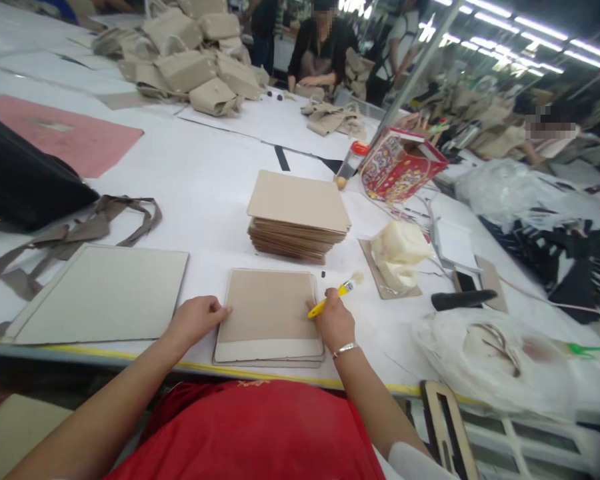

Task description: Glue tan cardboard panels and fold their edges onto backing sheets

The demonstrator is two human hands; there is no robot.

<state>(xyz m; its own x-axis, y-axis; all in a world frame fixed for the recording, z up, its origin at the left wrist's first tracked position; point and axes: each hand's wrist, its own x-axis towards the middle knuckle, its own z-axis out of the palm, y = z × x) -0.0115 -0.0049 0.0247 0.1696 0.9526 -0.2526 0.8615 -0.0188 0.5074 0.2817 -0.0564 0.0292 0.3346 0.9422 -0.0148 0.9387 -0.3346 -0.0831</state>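
Note:
On the white table in front of me lies a small stack of rectangular panels, with a tan sheet (270,303) over a paler panel (267,350) that shows along the near edge. My left hand (203,319) touches the sheet's left edge, its fingertips closed on that edge. At the right edge, my right hand (334,320) is wrapped round a yellow-handled brush (325,305), bristles pointing up and right. Behind the sheet stands a taller stack of tan panels (300,207). A pale grey-green panel stack (110,290) lies left of my left hand.
A wrapped pale block (400,247) rests on a board at the right, near a black-handled tool (463,300) and a plastic bag (490,360). Farther back are a red patterned box (400,163), a red-lidded jar (354,160) and piled beige bags (185,60). People work beyond.

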